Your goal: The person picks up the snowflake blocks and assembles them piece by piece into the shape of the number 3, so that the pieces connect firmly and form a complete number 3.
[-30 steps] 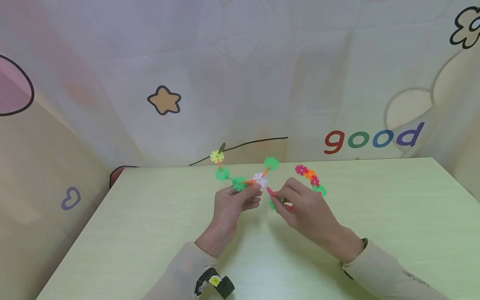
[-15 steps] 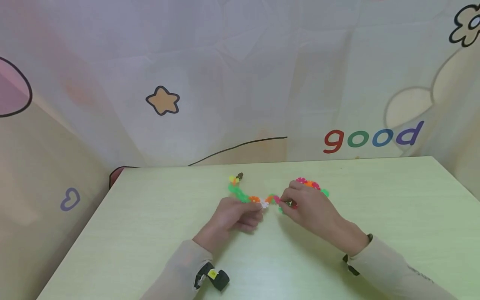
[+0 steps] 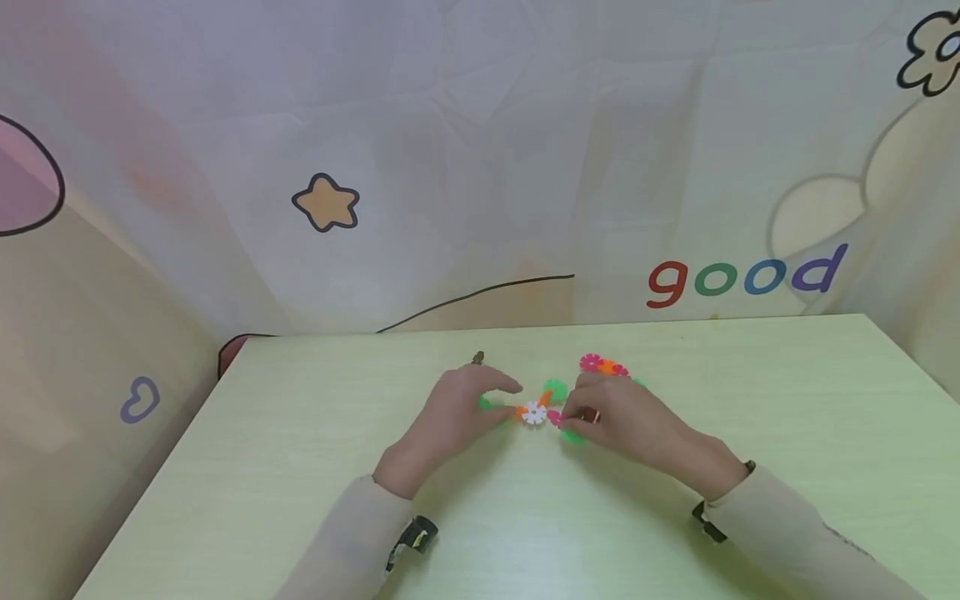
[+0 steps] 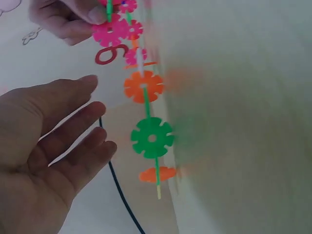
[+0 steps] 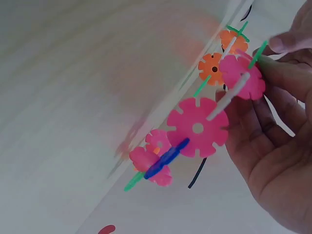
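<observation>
A chain of slotted, flower-shaped plastic discs lies on the table, with a white snowflake disc [image 3: 534,413] between the two hands. My left hand [image 3: 457,408] hovers at the left part of the chain, thumb and fingers apart, nothing gripped. In the left wrist view a green snowflake disc [image 4: 141,134] and an orange snowflake disc [image 4: 144,92] stand just beyond its fingertips. My right hand [image 3: 630,417] pinches a pink snowflake disc [image 5: 253,87] of the chain between thumb and finger. Another pink disc [image 5: 214,105] and a blue disc [image 5: 165,158] link on from there.
Part of the chain, with pink and orange discs [image 3: 607,367], curves behind the right hand. A small dark piece [image 3: 478,357] shows past the left hand. The pale table [image 3: 300,467] meets a printed cloth backdrop [image 3: 480,167] at its far edge.
The chain's left part, held up a second ago, has come down onto the table. My left hand has released it and spread its fingers. My right hand keeps its pinch, slightly lower.
</observation>
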Motion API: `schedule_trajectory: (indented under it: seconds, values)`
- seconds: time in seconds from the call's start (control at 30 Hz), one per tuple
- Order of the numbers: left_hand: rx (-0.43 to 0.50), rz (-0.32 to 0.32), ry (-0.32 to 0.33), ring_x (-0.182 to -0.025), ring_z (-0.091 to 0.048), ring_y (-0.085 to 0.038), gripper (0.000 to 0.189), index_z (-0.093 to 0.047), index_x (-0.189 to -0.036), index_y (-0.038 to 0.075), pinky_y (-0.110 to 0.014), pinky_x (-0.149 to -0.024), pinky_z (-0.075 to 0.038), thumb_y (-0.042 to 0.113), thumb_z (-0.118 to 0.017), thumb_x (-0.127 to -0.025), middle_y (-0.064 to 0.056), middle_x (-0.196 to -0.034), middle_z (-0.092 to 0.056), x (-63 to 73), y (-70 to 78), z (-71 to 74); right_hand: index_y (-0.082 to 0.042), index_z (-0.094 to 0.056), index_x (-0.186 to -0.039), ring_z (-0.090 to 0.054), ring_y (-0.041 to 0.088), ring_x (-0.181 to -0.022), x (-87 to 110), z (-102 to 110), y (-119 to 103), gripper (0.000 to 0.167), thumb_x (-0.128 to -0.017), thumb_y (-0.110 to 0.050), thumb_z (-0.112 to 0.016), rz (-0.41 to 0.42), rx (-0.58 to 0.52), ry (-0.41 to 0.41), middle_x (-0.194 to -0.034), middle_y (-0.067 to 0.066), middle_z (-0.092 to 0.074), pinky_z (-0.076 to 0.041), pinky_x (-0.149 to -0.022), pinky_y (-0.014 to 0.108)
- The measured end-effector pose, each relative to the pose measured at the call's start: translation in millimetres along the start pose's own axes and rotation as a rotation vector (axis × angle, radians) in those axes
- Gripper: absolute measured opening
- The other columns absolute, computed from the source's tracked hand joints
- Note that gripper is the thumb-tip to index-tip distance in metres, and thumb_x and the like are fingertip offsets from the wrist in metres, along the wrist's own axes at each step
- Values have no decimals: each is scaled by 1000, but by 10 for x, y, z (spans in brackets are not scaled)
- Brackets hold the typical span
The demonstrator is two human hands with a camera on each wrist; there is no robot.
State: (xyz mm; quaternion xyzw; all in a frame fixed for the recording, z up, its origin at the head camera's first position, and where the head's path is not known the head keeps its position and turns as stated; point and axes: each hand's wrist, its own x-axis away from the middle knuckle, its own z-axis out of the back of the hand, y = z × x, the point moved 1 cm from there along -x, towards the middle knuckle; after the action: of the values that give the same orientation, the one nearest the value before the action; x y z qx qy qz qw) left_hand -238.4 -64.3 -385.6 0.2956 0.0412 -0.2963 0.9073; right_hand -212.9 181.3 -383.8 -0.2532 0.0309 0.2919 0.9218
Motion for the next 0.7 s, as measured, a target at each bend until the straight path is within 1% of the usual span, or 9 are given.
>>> schedule_trajectory:
  seconds: [0.07,0.13,0.2,0.33,0.4,0.5,0.6,0.7]
  values:
    - [-35,-27,-60,-125,-76,-32,25,-82,-122,2,-48,-111,-61,3,-82,-97,-11,-124,-83,-17,-5,-59,-15,-86,-98,-56,1,-78,2,-8,12,6,-93,-14,-89,31,-9,-20,-87,-9,-70,-54,-66,19]
    - [-74,-53,-99,-123,-77,-33,24,-82,-121,0,-48,-110,-62,2,-81,-98,-14,-122,-84,-26,-11,-106,-15,-85,-97,-57,1,-79,0,-13,19,6,-93,-14,-89,49,-14,-36,-87,-10,-70,-55,-68,19]
    - [-102,-65,-106,-118,-79,-33,21,-83,-119,-1,-47,-106,-64,0,-80,-98,-15,-118,-84,-20,-11,-127,-15,-85,-97,-58,0,-80,-1,-18,26,5,-93,-13,-89,65,-24,-49,-88,-10,-71,-56,-69,19]
    - [-145,-57,-73,-103,-82,-28,15,-85,-111,1,-42,-96,-68,-1,-82,-96,-12,-109,-86,4,-4,-153,-16,-85,-97,-59,-1,-82,-17,-31,8,5,-94,-13,-88,64,-43,-86,-88,-11,-71,-57,-73,20]
    - [-141,-46,-67,-95,-81,-23,12,-86,-107,2,-36,-89,-68,2,-83,-96,-10,-103,-86,10,3,-165,-16,-85,-97,-59,-1,-81,-16,-40,-2,5,-94,-13,-88,64,-48,-106,-88,-11,-72,-57,-73,20]
    - [-99,-25,-85,-86,-78,-19,9,-86,-105,3,-27,-80,-64,7,-84,-97,-8,-96,-85,5,13,-193,-16,-85,-97,-59,-2,-81,-13,-50,-14,4,-94,-15,-88,61,-47,-129,-89,-11,-72,-57,-73,20]
    - [-36,10,-103,-86,-78,-19,11,-85,-107,2,-24,-75,-61,10,-82,-98,-9,-95,-85,-2,19,-212,-16,-85,-98,-59,-1,-81,-9,-57,-14,5,-94,-15,-88,48,-41,-131,-89,-11,-72,-57,-73,20]
    - [11,44,-110,-87,-79,-21,13,-85,-109,3,-24,-76,-62,10,-82,-99,-10,-97,-85,0,16,-217,-16,-85,-98,-59,0,-82,-17,-65,-5,4,-94,-14,-87,42,-24,-109,-89,-10,-73,-57,-74,21]
